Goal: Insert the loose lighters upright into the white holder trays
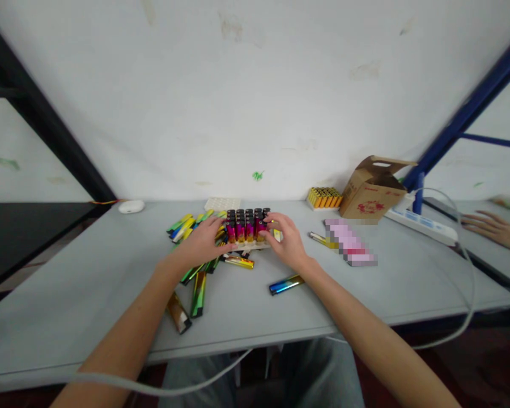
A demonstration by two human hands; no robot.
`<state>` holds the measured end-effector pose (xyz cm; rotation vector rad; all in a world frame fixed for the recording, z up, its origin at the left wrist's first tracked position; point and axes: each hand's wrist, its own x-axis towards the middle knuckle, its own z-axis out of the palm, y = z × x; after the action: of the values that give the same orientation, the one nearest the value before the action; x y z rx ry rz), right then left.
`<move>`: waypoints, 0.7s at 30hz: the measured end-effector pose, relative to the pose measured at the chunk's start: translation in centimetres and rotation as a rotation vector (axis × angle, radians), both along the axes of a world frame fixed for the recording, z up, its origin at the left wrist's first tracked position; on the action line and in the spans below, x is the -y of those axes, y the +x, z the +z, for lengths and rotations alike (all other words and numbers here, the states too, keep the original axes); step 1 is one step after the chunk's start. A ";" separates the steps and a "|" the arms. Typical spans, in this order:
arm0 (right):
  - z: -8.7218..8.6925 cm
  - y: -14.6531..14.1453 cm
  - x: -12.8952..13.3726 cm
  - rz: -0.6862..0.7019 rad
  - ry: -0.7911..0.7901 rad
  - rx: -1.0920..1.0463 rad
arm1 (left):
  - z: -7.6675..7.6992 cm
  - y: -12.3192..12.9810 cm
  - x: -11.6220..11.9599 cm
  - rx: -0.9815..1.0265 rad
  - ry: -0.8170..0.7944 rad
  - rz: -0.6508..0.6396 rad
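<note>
Rows of purple lighters with black tops (pixel 249 228) stand upright in a pale tray (pixel 251 246) on the table. On the tray's left side is my left hand (pixel 204 241), its thumb at the front edge and fingers around the end. My right hand (pixel 287 241) grips the right end, thumb and fingertips at the lighters there. Under and beside my left hand lie loose green and yellow lighters (pixel 199 293). A yellow lighter (pixel 239 261) rests in front of the tray, and a blue lighter (pixel 285 284) lies near my right forearm.
Behind are an empty white tray (pixel 222 204) and a tray of orange lighters (pixel 324 198). An open cardboard box (pixel 372 195), a pink item (pixel 351 242) and a power strip (pixel 425 225) are at the right. Another person's hand (pixel 493 228) rests beyond. A white case (pixel 131 207) sits left.
</note>
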<state>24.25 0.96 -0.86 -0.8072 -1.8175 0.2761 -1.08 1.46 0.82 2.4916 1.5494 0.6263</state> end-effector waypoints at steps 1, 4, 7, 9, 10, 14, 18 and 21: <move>-0.1 0.0 0.0 0.003 0.014 0.005 | 0.1 -0.2 0.0 -0.035 0.000 0.023; -0.2 0.0 -0.1 -0.020 0.044 0.030 | 0.3 -0.6 0.0 -0.098 -0.004 0.063; 0.0 0.0 0.0 -0.064 0.096 0.096 | 0.4 -0.5 0.1 -0.100 -0.012 0.057; 0.2 0.1 0.0 -0.083 0.138 0.144 | 0.3 -0.3 0.1 -0.086 -0.006 0.047; 0.4 0.3 0.0 -0.101 0.155 0.160 | 0.2 -0.3 0.1 -0.083 -0.004 0.041; 0.6 0.8 -0.2 -0.190 0.190 0.219 | -0.1 -0.3 0.0 -0.083 -0.004 0.031; 0.6 1.2 -0.3 -0.158 0.150 0.264 | -0.3 -0.4 -0.1 -0.058 0.006 0.024; 0.6 1.5 -0.4 -0.129 0.061 0.217 | -0.3 -0.2 0.0 -0.054 -0.030 0.037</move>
<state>25.76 1.38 -0.30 -0.9361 -1.9554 0.0505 -1.31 1.49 0.55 2.4829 1.6155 0.5411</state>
